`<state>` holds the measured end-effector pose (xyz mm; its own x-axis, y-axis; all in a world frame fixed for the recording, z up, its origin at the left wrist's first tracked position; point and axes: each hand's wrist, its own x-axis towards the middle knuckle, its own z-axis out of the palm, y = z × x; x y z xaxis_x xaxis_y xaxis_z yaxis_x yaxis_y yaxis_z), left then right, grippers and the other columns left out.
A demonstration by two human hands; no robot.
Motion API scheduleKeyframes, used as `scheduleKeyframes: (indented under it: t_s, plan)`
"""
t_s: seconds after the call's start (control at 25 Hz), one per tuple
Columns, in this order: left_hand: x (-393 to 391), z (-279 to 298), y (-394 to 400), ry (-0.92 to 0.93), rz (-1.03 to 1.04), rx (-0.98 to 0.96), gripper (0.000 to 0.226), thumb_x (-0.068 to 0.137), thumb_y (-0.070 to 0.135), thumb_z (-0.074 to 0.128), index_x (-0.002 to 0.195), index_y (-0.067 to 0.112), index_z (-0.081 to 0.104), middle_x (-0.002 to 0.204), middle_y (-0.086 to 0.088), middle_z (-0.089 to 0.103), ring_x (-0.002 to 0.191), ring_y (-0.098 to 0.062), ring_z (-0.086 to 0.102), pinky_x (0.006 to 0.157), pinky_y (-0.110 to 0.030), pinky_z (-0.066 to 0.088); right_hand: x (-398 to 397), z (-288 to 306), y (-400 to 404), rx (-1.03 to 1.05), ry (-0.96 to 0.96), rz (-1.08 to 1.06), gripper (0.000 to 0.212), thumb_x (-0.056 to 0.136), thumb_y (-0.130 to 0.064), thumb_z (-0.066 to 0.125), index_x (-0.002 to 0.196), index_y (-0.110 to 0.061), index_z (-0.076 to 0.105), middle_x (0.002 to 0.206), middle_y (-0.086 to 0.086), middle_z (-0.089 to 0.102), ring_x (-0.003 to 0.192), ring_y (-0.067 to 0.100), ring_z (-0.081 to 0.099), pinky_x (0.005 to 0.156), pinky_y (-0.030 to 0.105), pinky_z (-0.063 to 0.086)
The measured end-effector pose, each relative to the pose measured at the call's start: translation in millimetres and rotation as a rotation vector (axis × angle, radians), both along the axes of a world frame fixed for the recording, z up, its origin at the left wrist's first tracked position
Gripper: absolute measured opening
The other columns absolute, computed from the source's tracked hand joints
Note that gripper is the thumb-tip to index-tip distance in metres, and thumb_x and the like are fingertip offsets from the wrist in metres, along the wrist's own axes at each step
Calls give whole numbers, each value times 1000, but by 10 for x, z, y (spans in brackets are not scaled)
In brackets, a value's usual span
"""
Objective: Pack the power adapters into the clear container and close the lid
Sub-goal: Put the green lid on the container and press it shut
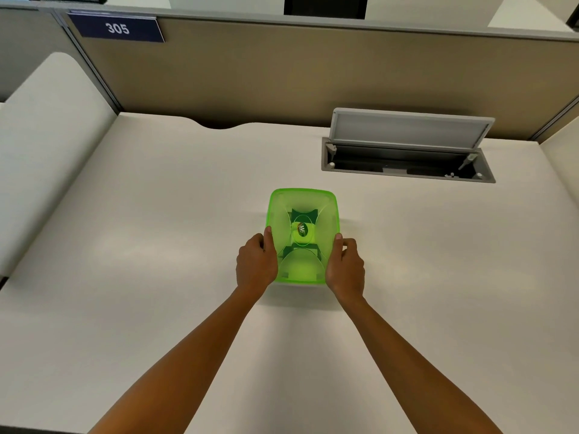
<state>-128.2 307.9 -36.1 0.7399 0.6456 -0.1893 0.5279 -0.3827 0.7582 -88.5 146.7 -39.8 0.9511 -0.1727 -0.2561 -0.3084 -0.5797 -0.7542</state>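
Observation:
A clear container with a translucent green lid [302, 202] sits in the middle of the white desk [156, 245]. The lid lies flat over it. Through the lid I make out dark adapter shapes [297, 216] and a small oval label. My left hand [256, 264] grips the lid's left edge, thumb on top. On the opposite edge my right hand [345, 267] grips the same way. Both hands hold the near half of the container.
An open cable hatch [407, 158] with its grey flap raised is set into the desk at the back right. A tan partition wall [282, 70] with a "305" sign [117, 28] runs along the back. A cable notch cuts the desk's far edge.

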Motion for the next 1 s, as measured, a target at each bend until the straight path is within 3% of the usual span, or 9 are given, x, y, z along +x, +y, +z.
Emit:
scheduleKeyframes:
  t_s: [0.16,0.32,0.48,0.64,0.76,1.0]
  plan:
    - [45,-6,67,42,-3,51,52,100,52,33,62,15,38,58,0,49,54,-21,45,52,-31,31,106,19,-61,-36,59,67,48,100,-56,28,113,-18,54,91,-2,60,84,25,54,74,34,40]
    - [313,68,195,99,-11,53,52,98,57,33,65,18,40,65,0,54,59,-18,48,56,-32,32,428,96,-59,-9,2,103,48,100,-56,33,113,-16,56,97,-3,59,87,22,53,76,33,39]
    - [735,147,289,126,-43,34,55,97,62,31,68,17,42,67,1,53,60,-15,48,55,-30,32,930,202,138,13,33,117,53,98,-61,32,91,-13,52,81,-2,56,82,24,54,70,34,37]
    - [939,92,358,50,-85,-42,59,98,61,32,59,16,33,57,1,43,54,-17,41,54,-30,31,1199,162,235,-8,49,161,55,97,-62,34,67,-17,40,68,0,49,72,23,49,61,35,33]
    - [955,32,390,16,-99,-84,58,99,59,34,60,16,33,57,0,41,56,-18,40,58,-31,32,1219,91,241,48,6,165,54,99,-56,38,65,-14,35,62,1,45,66,21,44,59,34,31]
    - [948,-38,380,-54,-56,-197,54,100,54,39,74,8,52,68,-11,48,66,-23,44,66,-33,34,1233,117,228,101,-36,195,53,100,-49,43,63,-14,32,59,0,39,60,17,36,57,34,28]
